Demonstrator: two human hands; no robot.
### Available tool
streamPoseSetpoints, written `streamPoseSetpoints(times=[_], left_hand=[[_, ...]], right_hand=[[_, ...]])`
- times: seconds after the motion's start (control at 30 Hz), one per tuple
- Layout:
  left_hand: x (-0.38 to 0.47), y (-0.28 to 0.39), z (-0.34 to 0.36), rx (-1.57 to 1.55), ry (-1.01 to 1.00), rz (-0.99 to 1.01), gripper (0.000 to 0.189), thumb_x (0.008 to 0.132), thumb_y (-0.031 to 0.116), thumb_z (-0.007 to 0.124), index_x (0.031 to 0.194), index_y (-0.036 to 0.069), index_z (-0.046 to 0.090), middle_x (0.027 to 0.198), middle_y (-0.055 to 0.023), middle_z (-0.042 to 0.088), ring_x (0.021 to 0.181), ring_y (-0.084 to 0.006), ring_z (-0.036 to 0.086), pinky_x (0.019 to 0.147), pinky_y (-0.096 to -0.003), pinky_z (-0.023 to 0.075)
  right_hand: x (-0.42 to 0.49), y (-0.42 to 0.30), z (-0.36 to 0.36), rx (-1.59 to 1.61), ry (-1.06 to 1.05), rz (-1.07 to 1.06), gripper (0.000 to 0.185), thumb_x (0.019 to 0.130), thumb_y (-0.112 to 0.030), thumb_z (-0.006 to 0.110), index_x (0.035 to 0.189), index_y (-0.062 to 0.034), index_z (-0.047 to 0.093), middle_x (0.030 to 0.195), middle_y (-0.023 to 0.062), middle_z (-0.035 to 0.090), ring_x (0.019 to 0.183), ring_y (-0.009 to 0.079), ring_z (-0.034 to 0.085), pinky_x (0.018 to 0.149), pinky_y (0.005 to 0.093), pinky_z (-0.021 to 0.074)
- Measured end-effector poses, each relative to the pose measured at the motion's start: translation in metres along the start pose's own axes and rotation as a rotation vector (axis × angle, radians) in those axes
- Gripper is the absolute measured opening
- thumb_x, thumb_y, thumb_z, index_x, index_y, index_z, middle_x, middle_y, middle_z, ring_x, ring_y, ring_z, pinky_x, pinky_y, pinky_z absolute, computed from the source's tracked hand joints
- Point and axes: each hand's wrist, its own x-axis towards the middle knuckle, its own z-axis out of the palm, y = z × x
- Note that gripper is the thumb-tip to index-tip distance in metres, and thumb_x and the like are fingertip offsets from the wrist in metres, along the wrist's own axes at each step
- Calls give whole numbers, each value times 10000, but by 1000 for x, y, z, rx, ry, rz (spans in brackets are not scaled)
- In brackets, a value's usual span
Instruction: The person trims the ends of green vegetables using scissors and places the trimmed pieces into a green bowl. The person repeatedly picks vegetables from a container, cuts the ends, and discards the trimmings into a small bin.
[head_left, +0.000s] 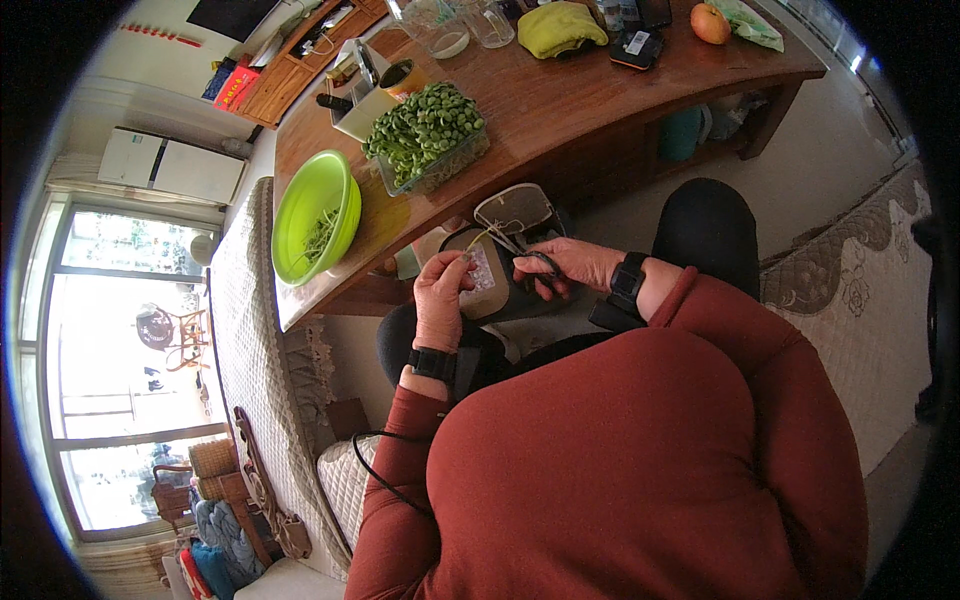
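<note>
My left hand (444, 286) pinches a thin sprout (477, 238) between thumb and fingers. In my right hand (564, 265) is a pair of scissors (510, 243), its blades pointing toward the sprout's pale, root-like end. Below both hands stands a trash bin with a raised lid (516, 207). On the wooden table (540, 112), a clear plastic tray (442, 169) holds a dense bunch of green sprouts (431, 127). To its left, a bright green plastic bowl (343, 225) has cut sprouts (322, 234) lying inside.
A white caddy (367, 112) and an orange can (403, 79) stand behind the tray. Farther along the table are glass jugs, a folded yellow-green cloth (562, 30) and an apple (710, 24). The table's near edge runs just beyond my hands.
</note>
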Motion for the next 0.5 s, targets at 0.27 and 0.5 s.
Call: streamPoseSetpoints(times=[0.27,0.5], left_hand=[[-2,-4,3,92,-61,-35,136,911,106,615,993,5,655,854,-33,658,697,-90,544,674,-233,452],[-5,-2,8,112,-67,-80,129,901,94,619,983,1,656,839,-38,652,689,-95,534,691,-235,440]], right_hand=[[4,5,-1,2,10,-25,546,865,-621,616,975,-89,669,625,8,588,506,89,480,482,230,365],[5,5,-2,-18,50,-29,512,865,-592,641,926,-84,664,608,-2,573,517,84,500,468,226,369]])
